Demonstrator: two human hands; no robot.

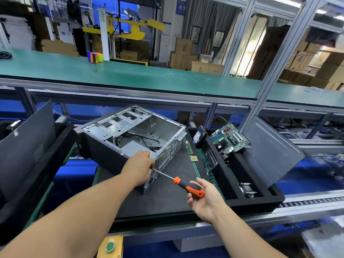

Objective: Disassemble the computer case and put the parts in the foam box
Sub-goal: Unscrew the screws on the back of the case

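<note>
I see the computer case (130, 138) open on top, so reach from above is free; inside it, black cables (143, 138) cross the floor. Right of the case, bare mat (167, 194), then the foam box (232, 190) wall. Left of the case, a leaning panel (26, 146) blocks.

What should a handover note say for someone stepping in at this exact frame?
Left hand rests on the rear corner of the computer case.
Right hand holds the screwdriver, tip at the case's rear panel.
Done: motherboard, hard drive and heatsink lie in the foam box, right of the case.
Left: power supply and cables remain inside; a memory stick lies on the mat.
</note>
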